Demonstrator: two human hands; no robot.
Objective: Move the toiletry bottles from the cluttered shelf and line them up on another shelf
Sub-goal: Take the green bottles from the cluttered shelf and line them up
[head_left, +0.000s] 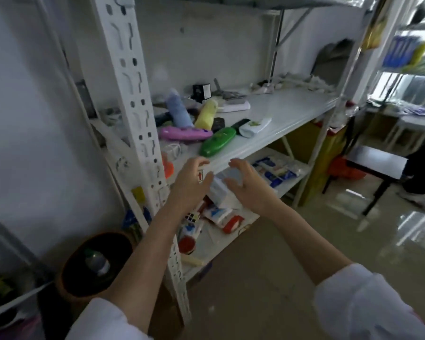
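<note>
On the middle shelf point(292, 111) of the white rack, the toiletry bottles are seen lying in a heap at the left end: a blue bottle point(178, 110) leaning approx. upright, a yellow bottle point(206, 114) tilted beside it, a purple bottle point(184, 133) flat in front, a green bottle point(217, 141) flat near the front edge, and a white tube point(254, 126) w/ green print to the right. None is lined up; the rest of that shelf is largely bare. Nothing is held. The left hand point(190, 184) and right hand point(245, 184) are raised just below and in front of the shelf edge, palms facing each other, fingers spread and loosely curled, closed on nothing. A pale box on the lower shelf point(292, 177) is seen between/behind the hands; contact cannot be confirmed, as the view is blurred. The lower shelf is crowded w/ packets and boxes. Progress is judged as at or near the start: no bottle appears moved, all five remain to be lifted and stood in a row elsewhere. The green bottle is nearest the hands, so it is prob. the easiest first pick.
</note>
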